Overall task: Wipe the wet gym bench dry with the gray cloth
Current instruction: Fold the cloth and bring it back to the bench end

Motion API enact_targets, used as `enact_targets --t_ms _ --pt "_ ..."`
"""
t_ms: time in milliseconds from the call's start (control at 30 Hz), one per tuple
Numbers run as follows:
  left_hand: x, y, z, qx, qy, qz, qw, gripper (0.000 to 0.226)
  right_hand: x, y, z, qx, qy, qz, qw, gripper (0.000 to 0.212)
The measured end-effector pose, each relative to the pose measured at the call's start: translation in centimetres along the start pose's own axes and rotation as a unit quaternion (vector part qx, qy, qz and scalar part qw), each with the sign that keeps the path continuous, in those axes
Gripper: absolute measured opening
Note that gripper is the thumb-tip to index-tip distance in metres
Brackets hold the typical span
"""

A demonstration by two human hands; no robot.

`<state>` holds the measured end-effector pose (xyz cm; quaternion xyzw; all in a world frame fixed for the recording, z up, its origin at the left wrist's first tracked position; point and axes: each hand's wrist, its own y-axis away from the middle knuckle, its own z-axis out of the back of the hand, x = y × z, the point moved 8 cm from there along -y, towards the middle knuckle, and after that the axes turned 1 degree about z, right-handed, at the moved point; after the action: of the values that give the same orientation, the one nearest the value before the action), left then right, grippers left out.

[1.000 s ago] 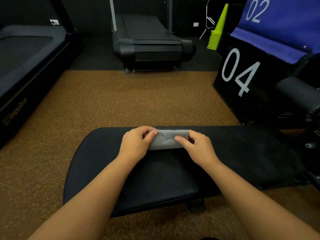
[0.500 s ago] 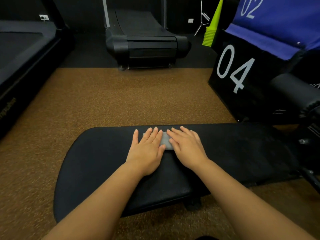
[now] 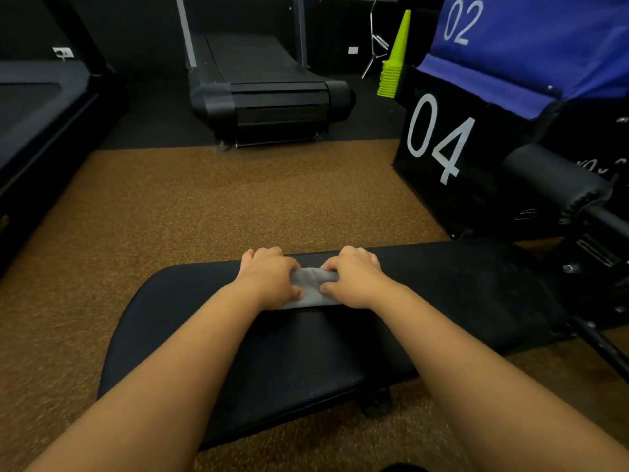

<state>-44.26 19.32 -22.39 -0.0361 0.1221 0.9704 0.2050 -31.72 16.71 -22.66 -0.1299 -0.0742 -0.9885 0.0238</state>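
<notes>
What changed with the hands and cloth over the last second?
Half a second ago both hands lay flat on the gray cloth; now the left hand and right hand have curled and grip its ends. The cloth stays at the bench's far edge.

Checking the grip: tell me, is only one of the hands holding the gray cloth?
No, both the left hand and right hand grip the gray cloth on the bench.

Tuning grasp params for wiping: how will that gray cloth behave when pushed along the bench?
Probably floppy: the gray cloth bunches and folds between the left hand and right hand, which both grip it. Likely light, since it sags flat onto the bench. It may crumple rather than slide if pushed from one edge.
</notes>
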Motion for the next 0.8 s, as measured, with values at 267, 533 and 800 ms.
enact_targets --t_ms 267,533,800 --pt "-2.2 -1.0 1.9 0.037 0.234 -0.044 0.970 0.024 -3.0 3.2 2.8 -0.004 -0.239 -0.008 0.971 0.015" --pt "-13.0 -2.0 2.9 0.151 0.496 -0.115 0.847 0.013 -13.4 10.5 8.6 -0.193 -0.531 -0.119 0.817 0.040" --pt "-24.8 -0.5 1.6 0.216 0.483 -0.204 0.824 0.033 -21.0 17.7 12.9 -0.367 -0.461 -0.174 0.789 0.026"
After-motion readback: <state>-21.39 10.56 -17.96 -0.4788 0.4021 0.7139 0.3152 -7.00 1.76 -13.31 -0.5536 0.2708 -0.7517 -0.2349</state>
